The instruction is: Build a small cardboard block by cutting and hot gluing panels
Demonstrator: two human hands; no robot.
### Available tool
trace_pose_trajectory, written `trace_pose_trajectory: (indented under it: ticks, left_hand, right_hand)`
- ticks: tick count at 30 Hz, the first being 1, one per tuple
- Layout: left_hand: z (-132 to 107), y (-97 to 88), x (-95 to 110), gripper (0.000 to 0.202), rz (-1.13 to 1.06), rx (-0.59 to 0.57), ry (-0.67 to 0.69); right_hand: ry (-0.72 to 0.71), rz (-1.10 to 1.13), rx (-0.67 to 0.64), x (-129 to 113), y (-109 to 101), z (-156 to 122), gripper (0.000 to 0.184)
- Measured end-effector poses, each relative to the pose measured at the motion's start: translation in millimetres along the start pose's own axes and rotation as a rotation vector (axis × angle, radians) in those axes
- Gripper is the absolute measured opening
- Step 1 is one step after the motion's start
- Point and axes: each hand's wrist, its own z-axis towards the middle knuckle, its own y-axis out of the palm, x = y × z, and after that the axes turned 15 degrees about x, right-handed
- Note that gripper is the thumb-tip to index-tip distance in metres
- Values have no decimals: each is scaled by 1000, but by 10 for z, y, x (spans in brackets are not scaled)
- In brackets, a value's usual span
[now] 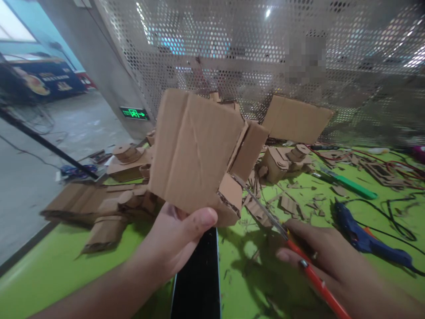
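Lime-green covers the bench (43,283), its smooth top strewn on the right with torn, brown cardboard scraps (288,206). Beyond its far edge rises a grey metal sheet (206,53) pierced by rows of round holes, with light showing through. To the far left stand a plain grey column (89,57) and, low beside it, a glowing green exit sign (133,113); past them a grey floor (96,117) runs to a dark blue printed counter (49,79).

Above the middle of the bench, the left hand (181,230) grips a broad brown cardboard piece (199,150) by its lower edge, thumb in front. Its flat face is matt and creased, with smaller folded flaps along the right side and corrugation showing at the cut edges. The right hand (328,252) is closed around a red-handled tool with a long, thin metal blade (310,270), which points up and left to the flaps; whether the tip touches them I cannot tell.

Bulky cardboard constructions (106,221) lie on the left, some boxy, some rounded. At far right a tilted flat cardboard sheet (295,117) stands behind a box-like cardboard form (277,164). Nearer on the right are a slim green-handled tool (355,185) and a dark blue plastic glue gun (365,239) with a black cord. Under the left hand lies a black, straight-edged flat object (195,283).
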Motion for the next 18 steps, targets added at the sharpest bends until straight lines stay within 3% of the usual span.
trace_pose_trajectory:
  ticks: [12, 18]
  left_hand:
    - [-36, -79, -6, 85, 135, 18, 8]
    - [-21, -76, -40, 83, 74, 63, 18]
  right_hand:
    - [-12, -45, 30, -7, 28, -31, 43]
    - [-21, -68, 37, -18, 58, -43, 47]
